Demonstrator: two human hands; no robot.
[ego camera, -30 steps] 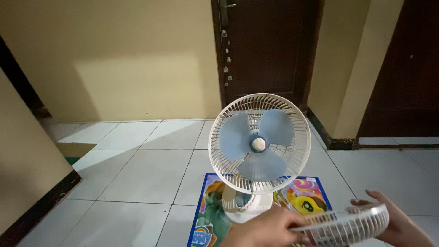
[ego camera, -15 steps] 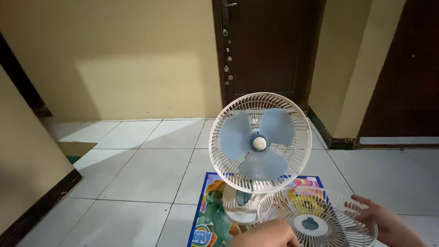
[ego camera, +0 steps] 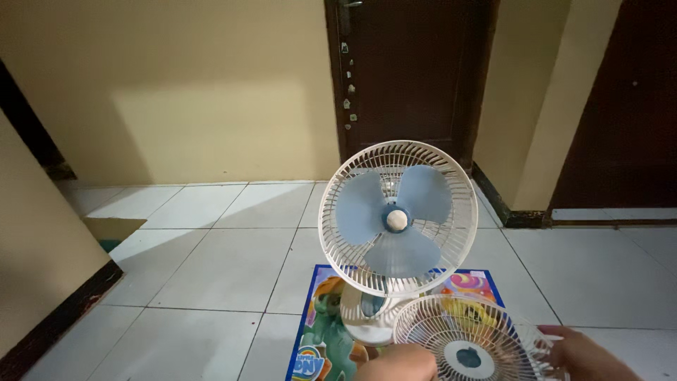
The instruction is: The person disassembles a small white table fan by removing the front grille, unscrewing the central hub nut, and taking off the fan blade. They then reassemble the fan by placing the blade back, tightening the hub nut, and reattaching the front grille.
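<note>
A small white fan [ego camera: 398, 219] with pale blue blades stands upright on the floor, its front uncovered, back cage still around the blades. Its white base [ego camera: 367, 314] rests on a colourful cartoon mat [ego camera: 321, 339]. Low in the view I hold the loose white front grille [ego camera: 469, 342], tilted so its face and round centre cap point toward me. My left hand [ego camera: 398, 363] grips its left rim and my right hand [ego camera: 582, 353] grips its right rim. Both hands are partly cut off by the frame's bottom edge.
White floor tiles [ego camera: 218, 261] spread around the mat. A dark wooden door [ego camera: 405, 70] stands behind the fan, another dark door [ego camera: 624, 106] at right past a wall corner. A wall edge with dark skirting [ego camera: 63, 310] runs along the left.
The grille has turned from edge-on to facing me and risen slightly toward the fan. My hands shifted along its rim. The fan has not moved.
</note>
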